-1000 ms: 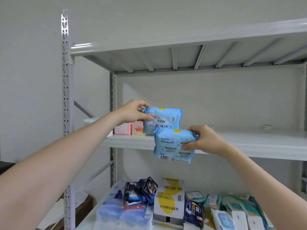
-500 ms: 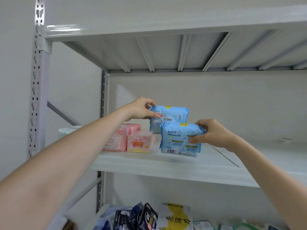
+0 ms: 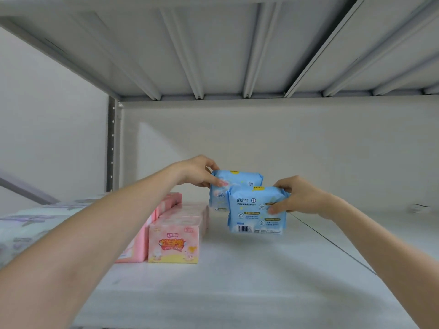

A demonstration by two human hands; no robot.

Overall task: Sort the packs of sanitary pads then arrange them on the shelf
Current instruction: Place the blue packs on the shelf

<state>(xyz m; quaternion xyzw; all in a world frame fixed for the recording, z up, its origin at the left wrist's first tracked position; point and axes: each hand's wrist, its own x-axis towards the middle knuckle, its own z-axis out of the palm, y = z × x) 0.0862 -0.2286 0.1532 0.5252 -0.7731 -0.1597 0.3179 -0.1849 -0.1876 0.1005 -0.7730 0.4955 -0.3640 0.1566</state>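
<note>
Two hands, each holding one pack: the left hand [image 3: 197,170] pinches the rear blue pack [image 3: 240,184] by its top corner, and the right hand [image 3: 299,198] grips the front blue pack [image 3: 254,210] at its five o'clock. Both packs are upright over the shelf [image 3: 237,281]. Two rows of pink packs [image 3: 174,243] sit at nine o'clock, with one pale floral pack [image 3: 28,222] beyond.

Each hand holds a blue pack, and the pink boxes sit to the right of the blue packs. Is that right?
Not quite. The left hand holds the rear blue pack and the right hand holds the front blue pack, but the head view shows the pink boxes to their left, not their right.
</note>
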